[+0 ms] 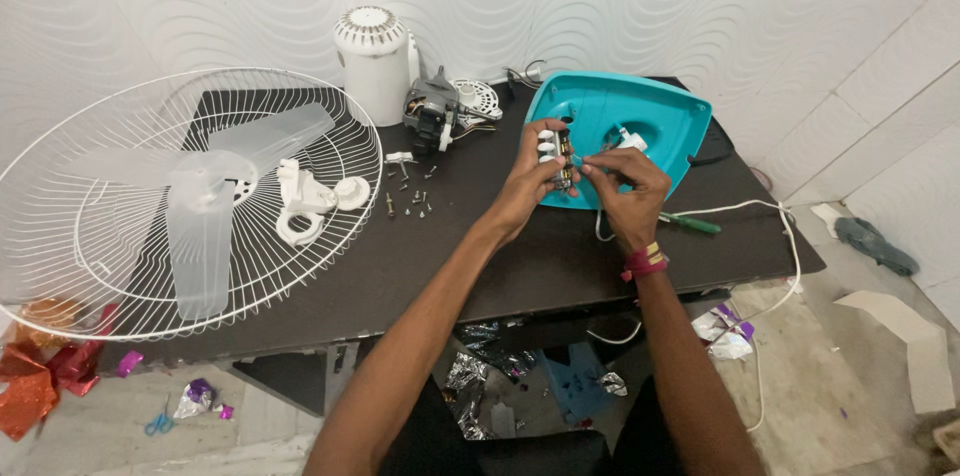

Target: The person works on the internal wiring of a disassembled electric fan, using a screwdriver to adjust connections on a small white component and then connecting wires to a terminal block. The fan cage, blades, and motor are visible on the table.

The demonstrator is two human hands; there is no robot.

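- You hold the switch block (557, 158), a small part with white buttons, in your left hand (533, 181); the fingers are closed around it, just above the dark table (480, 246) and in front of the teal base cover (620, 126).
- Your right hand (625, 186) pinches something thin at the side of the switch block, probably a wire; it is too small to tell exactly.
- The fan looks fully taken apart, so I judge the dismantling is done and the work on the switch is in the middle; all the assembly is left.
- The teal base cover stands tilted on the table behind your hands, with its hollow side to you.
- A green screwdriver (690, 224) lies just right of your right wrist, and a white cable (775, 236) runs past it over the table edge.
- Loose screws (410, 198) lie left of your left hand, near enough to be swept away by your forearm.
- The motor (432, 114) and the white motor housing (375, 61) stand at the back.
- The wire guard (130, 226) with the clear blade (200, 226) and white plastic pieces (310, 201) takes the left side.
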